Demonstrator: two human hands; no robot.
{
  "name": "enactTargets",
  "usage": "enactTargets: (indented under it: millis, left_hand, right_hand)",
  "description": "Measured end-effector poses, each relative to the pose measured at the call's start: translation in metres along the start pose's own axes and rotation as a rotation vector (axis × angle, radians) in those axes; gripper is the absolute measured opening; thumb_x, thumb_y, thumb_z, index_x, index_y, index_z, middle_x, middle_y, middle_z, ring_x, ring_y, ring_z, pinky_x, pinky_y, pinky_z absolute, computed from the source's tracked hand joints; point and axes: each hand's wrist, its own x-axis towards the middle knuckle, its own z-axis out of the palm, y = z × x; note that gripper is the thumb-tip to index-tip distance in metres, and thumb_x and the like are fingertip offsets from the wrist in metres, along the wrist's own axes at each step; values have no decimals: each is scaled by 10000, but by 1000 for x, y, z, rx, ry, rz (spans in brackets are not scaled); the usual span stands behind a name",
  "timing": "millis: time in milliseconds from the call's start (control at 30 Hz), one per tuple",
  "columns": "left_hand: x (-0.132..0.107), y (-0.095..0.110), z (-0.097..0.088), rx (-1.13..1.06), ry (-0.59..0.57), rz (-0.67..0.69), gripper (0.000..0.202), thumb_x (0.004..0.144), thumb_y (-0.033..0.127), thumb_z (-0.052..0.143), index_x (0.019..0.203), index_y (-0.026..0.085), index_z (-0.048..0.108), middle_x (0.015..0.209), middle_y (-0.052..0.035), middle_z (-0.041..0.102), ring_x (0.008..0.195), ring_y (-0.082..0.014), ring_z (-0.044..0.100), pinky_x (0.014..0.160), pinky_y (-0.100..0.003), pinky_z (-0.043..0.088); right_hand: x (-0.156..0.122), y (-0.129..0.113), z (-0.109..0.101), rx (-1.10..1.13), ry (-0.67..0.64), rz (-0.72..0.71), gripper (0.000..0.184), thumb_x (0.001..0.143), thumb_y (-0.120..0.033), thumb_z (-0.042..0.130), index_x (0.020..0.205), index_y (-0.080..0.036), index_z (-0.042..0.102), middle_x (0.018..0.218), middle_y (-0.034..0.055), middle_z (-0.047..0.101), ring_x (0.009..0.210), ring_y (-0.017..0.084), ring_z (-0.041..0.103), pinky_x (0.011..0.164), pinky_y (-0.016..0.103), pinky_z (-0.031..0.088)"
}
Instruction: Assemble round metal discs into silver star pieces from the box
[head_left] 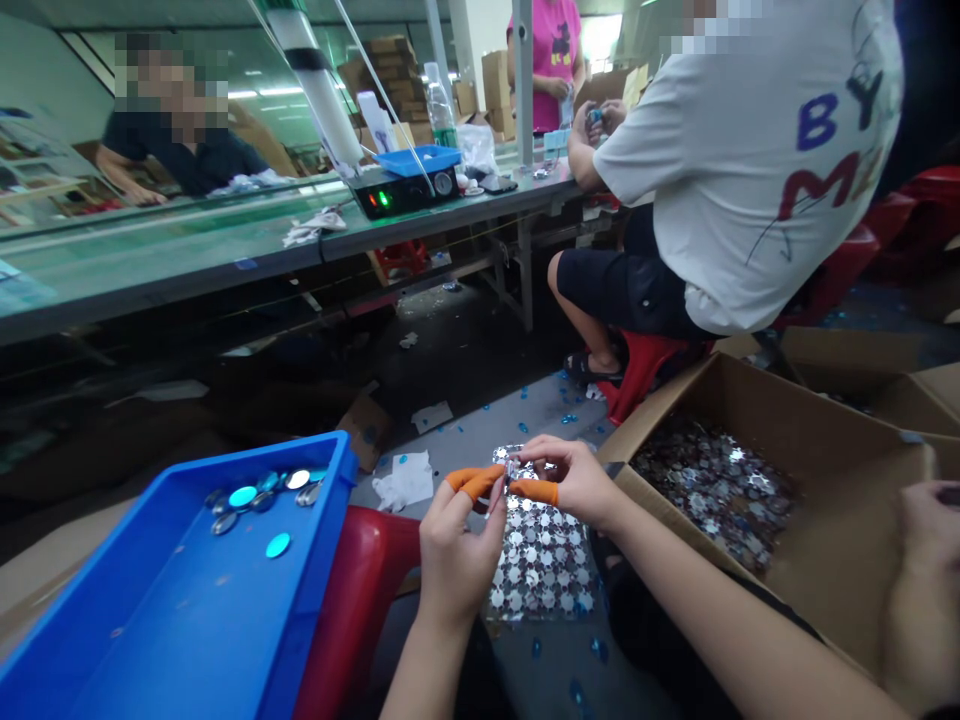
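My left hand (pixel 457 545) and my right hand (pixel 574 480) meet in front of me, each with orange finger cots on thumb and forefinger. Between the fingertips both pinch a small shiny silver piece (pixel 508 470). Under them lies a sheet of silver star-shaped pieces (pixel 540 565) on my lap. To the left a blue tray (pixel 187 600) holds several round mirror discs (pixel 259 497) near its far edge.
An open cardboard box (pixel 847 470) with many silver pieces stands at the right. A person in a white shirt sits on a red stool (pixel 641 370) ahead. A long green workbench (pixel 225 240) carries a black device (pixel 397 190). Another person sits behind it.
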Motion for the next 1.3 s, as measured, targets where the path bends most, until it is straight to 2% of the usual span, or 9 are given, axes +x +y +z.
enactTargets:
  millis: [233, 333, 433, 533, 700, 833, 1000, 1300]
  left_hand:
    - [-1, -4, 3, -249, -23, -335, 219, 905, 337, 699, 1102, 248, 731, 1099, -58, 706, 1015, -212, 670, 873, -312, 555]
    - [-2, -5, 6, -315, -37, -404, 258, 885, 363, 724, 1113, 242, 731, 1115, -67, 711, 1039, -219, 672, 878, -305, 559]
    - [-2, -5, 7, -330, -34, -393, 258, 872, 361, 739, 1097, 235, 739, 1115, -76, 712, 1057, -227, 671, 888, -311, 564]
    - [-1, -4, 7, -342, -28, -382, 250, 854, 351, 756, 1068, 221, 749, 1109, -84, 711, 1069, -236, 670, 912, -329, 566]
    - [1, -6, 4, -445, -69, -478, 296, 805, 341, 798, 1053, 188, 749, 1081, -97, 724, 1034, -242, 693, 937, -355, 572]
    - [1, -12, 2, -484, -107, -524, 298, 782, 328, 810, 1035, 179, 754, 1067, -99, 735, 1041, -247, 692, 929, -357, 579]
    - [1, -16, -2, -411, -122, -470, 264, 788, 329, 801, 1012, 193, 769, 1041, -90, 744, 1017, -241, 694, 913, -354, 585]
    - [0, -6, -7, -308, -115, -369, 212, 847, 346, 752, 1015, 219, 769, 1031, -79, 730, 965, -227, 698, 845, -335, 604]
  right_hand:
    - [2, 6, -1, 122, 37, 67, 371, 623, -333, 914, 941, -183, 794, 986, 70, 709, 700, 112, 511, 622, 259, 420]
    - [1, 9, 2, 146, 39, 135, 409, 608, -348, 919, 954, -174, 789, 939, 68, 717, 673, 110, 520, 582, 247, 401]
    - [1, 12, 5, 221, 52, 242, 430, 605, -372, 916, 960, -167, 783, 823, 50, 708, 558, 76, 461, 485, 220, 316]
    - [2, 13, 7, 289, 37, 305, 428, 604, -372, 916, 952, -163, 778, 804, 46, 698, 505, 48, 411, 441, 204, 256]
    - [3, 16, 6, 225, -10, 303, 449, 622, -385, 909, 986, -155, 782, 779, 44, 674, 523, 54, 408, 431, 196, 248]
    - [2, 14, 6, 155, -29, 291, 464, 622, -405, 909, 993, -157, 782, 684, 8, 626, 524, 59, 387, 449, 202, 249]
    - [3, 12, 4, 141, -61, 293, 492, 618, -417, 910, 1012, -155, 777, 700, 10, 629, 546, 65, 395, 469, 206, 250]
    - [2, 8, 1, 162, -108, 262, 497, 619, -423, 907, 1011, -145, 781, 668, 2, 607, 537, 66, 382, 464, 208, 249]
